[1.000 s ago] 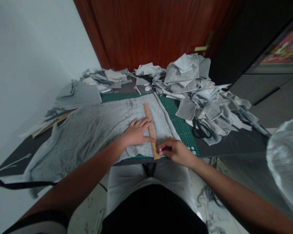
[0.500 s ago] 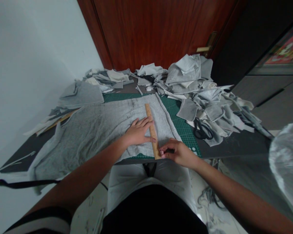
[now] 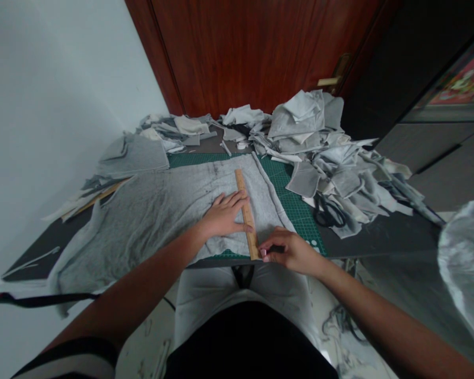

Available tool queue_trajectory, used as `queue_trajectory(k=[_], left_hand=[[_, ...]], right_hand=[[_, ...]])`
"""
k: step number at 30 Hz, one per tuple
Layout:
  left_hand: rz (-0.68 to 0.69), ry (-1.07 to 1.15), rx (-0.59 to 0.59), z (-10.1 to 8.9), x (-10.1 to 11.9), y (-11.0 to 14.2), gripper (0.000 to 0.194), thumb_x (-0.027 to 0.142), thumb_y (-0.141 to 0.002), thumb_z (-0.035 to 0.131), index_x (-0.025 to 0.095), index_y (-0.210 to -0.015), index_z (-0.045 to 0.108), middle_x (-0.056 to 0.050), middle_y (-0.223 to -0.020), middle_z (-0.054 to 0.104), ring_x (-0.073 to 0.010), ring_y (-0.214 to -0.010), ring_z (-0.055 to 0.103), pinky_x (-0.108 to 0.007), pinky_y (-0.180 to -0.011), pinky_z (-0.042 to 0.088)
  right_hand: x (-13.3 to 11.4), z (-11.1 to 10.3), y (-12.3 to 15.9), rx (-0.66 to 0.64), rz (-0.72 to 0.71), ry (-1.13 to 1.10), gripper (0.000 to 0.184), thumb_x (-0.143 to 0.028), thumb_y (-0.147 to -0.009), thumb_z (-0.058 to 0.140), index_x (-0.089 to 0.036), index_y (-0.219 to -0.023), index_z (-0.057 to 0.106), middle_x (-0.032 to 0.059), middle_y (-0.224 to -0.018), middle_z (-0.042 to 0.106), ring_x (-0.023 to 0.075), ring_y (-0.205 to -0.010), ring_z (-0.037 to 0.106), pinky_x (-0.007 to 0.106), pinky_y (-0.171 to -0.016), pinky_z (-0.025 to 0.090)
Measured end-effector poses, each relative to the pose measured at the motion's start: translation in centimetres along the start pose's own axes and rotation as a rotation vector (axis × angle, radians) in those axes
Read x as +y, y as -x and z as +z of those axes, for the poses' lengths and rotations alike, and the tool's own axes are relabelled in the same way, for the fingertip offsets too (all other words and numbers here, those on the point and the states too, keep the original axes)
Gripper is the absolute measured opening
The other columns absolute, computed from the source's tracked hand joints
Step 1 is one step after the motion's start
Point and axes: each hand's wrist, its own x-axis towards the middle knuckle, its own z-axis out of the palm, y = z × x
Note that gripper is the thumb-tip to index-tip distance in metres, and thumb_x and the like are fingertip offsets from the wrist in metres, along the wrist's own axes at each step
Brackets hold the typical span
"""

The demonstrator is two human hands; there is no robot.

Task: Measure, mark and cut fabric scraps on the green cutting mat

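A grey cloth (image 3: 174,195) lies spread over a green cutting mat (image 3: 294,202). Across its right part runs a wooden ruler (image 3: 245,205), slanting from the far side to the table's near edge. My left hand (image 3: 224,215) rests flat on the cloth with fingers spread, fingertips and thumb pressing on the ruler. Beside the ruler's near end, my right hand (image 3: 286,250) pinches a small pale pink piece of chalk (image 3: 263,253) between thumb and fingers. The chalk sits close to the ruler's right edge; whether its tip touches the cloth I cannot tell.
Black-handled scissors (image 3: 328,211) lie against a heap of grey fabric scraps (image 3: 335,158) on the right. Folded grey cloth (image 3: 136,152) and more scraps are at the back left. A reddish wooden door (image 3: 240,58) stands behind the table; a translucent plastic bag (image 3: 466,258) hangs at right.
My right hand has shifted very slightly by the ruler's near end, and its fingers have changed angle around the chalk. My left hand and the ruler stay in place.
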Motion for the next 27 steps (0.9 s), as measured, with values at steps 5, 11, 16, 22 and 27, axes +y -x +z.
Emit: queue_trajectory(k=[5, 11, 16, 22, 27], left_hand=[[0.002, 0.0, 0.005, 0.01, -0.03, 0.0, 0.097, 0.082, -0.089, 0.049, 0.02, -0.161, 0.032, -0.012, -0.172, 0.024, -0.0305, -0.158, 0.023, -0.052, -0.129, 0.011], [-0.007, 0.007, -0.004, -0.08, 0.09, 0.0, 0.099, 0.083, -0.087, 0.05, 0.021, -0.162, 0.031, -0.012, -0.172, 0.025, -0.031, -0.159, 0.023, -0.053, -0.129, 0.01], [-0.005, 0.006, 0.002, -0.06, 0.11, 0.03, 0.099, 0.083, -0.087, 0.05, 0.02, -0.161, 0.032, -0.013, -0.171, 0.025, -0.03, -0.159, 0.023, -0.053, -0.129, 0.01], [0.002, 0.011, 0.016, 0.05, 0.05, 0.11, 0.098, 0.083, -0.088, 0.05, 0.022, -0.162, 0.032, -0.013, -0.171, 0.026, -0.0305, -0.158, 0.023, -0.052, -0.129, 0.01], [-0.003, 0.01, 0.017, 0.18, -0.07, 0.09, 0.098, 0.083, -0.087, 0.05, 0.022, -0.162, 0.032, -0.014, -0.171, 0.026, -0.0315, -0.158, 0.024, -0.052, -0.129, 0.01]], right_hand=[[0.0, -0.05, -0.06, -0.027, -0.029, 0.005, 0.011, -0.029, -0.087, 0.08, -0.021, -0.095, 0.078, 0.0043, -0.094, 0.078, 0.0205, -0.094, 0.066, 0.037, -0.088, 0.049], [-0.02, -0.29, -0.1, -0.065, -0.05, 0.033, 0.014, -0.034, -0.091, 0.077, -0.021, -0.095, 0.078, 0.0048, -0.094, 0.079, 0.0208, -0.093, 0.066, 0.038, -0.089, 0.048], [-0.1, -0.44, -0.07, -0.084, -0.073, 0.037, 0.014, -0.035, -0.091, 0.076, -0.021, -0.095, 0.077, 0.0044, -0.093, 0.079, 0.0203, -0.092, 0.067, 0.037, -0.087, 0.047], [-0.29, -0.48, -0.06, -0.086, -0.073, 0.036, 0.016, -0.036, -0.091, 0.076, -0.02, -0.093, 0.077, 0.0048, -0.094, 0.079, 0.0203, -0.092, 0.067, 0.038, -0.087, 0.047], [-0.43, -0.55, -0.09, -0.089, -0.085, 0.036, 0.016, -0.036, -0.092, 0.076, -0.021, -0.093, 0.077, 0.0044, -0.092, 0.079, 0.0201, -0.09, 0.067, 0.037, -0.086, 0.047]])
